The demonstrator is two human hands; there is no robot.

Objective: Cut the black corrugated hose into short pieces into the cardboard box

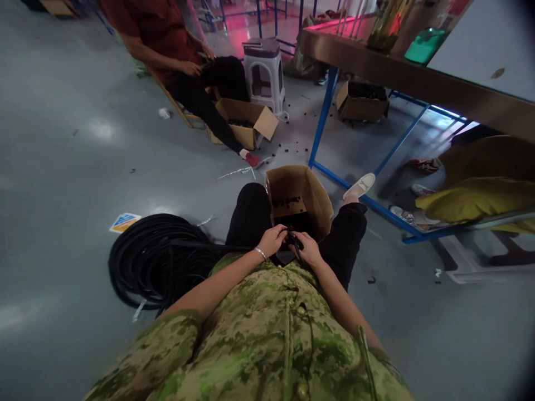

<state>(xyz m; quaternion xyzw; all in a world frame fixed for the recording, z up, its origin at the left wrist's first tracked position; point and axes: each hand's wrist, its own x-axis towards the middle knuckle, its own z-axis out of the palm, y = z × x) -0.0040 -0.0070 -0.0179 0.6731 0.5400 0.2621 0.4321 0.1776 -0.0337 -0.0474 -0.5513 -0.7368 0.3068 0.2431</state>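
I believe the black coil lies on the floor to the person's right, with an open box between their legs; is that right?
Not quite: the head view shows the black coil on the floor to the person's left, with the open box between their legs.

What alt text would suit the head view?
Left hand holds a black strand, right hand a dark tool, possibly cutters, at an open cardboard box. A large black coil lies nearby; a co-worker sits beyond.
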